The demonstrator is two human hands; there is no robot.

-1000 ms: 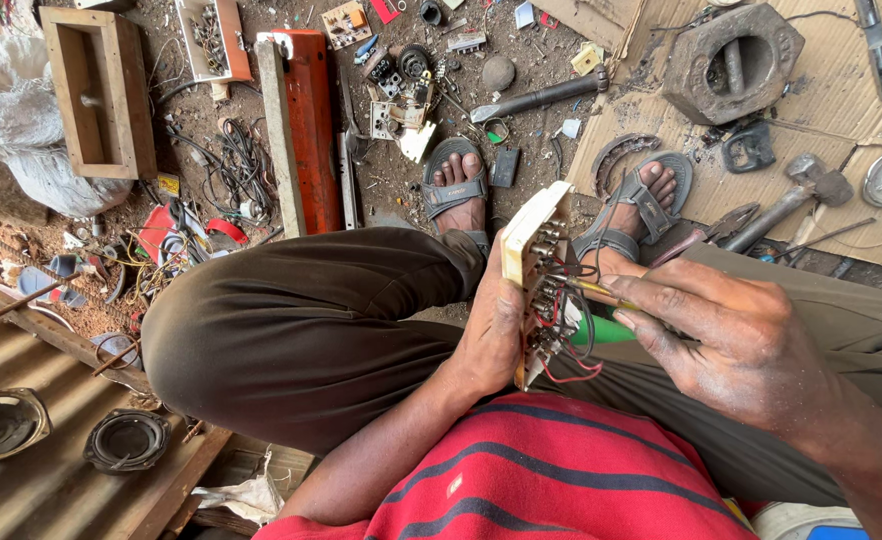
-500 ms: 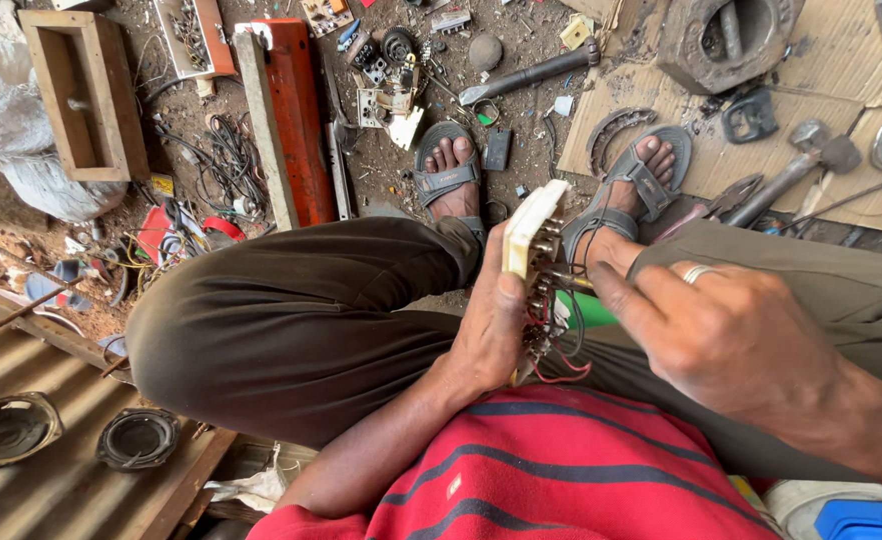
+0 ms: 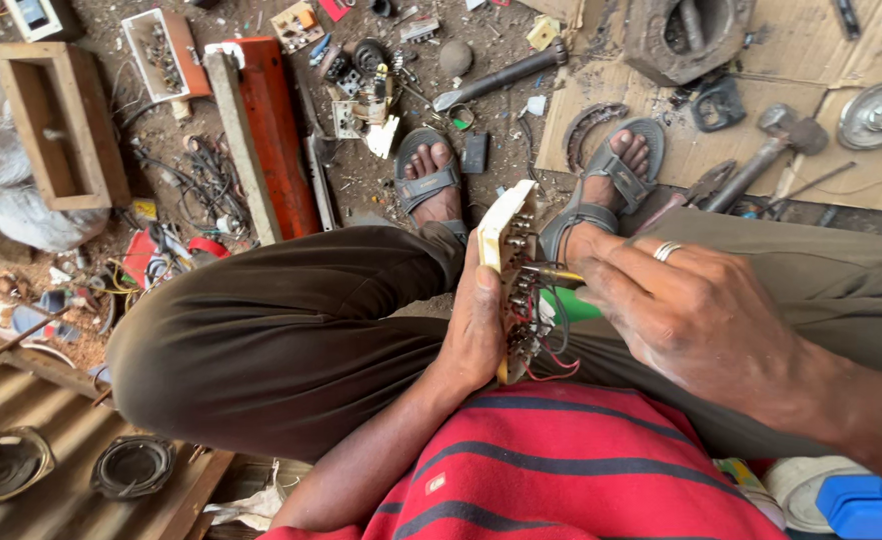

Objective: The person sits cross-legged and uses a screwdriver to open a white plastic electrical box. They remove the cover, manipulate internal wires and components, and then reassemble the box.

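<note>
Head view: my left hand [image 3: 476, 330] grips cream circuit board [image 3: 506, 250] upright above lap, fingers wrapped around its edge. My right hand [image 3: 696, 320] pinches yellow-tipped green tool [image 3: 566, 300] against board's wired side. Hammer [image 3: 766, 150] lies well apart on cardboard [image 3: 841, 70].

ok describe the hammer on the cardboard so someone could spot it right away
Start at the flattened cardboard sheet on the ground by the sandalled right foot. The hammer lies near its lower edge. Its heavy grey metal head on a straight handle sets it apart from the round metal disc beside it.
</note>
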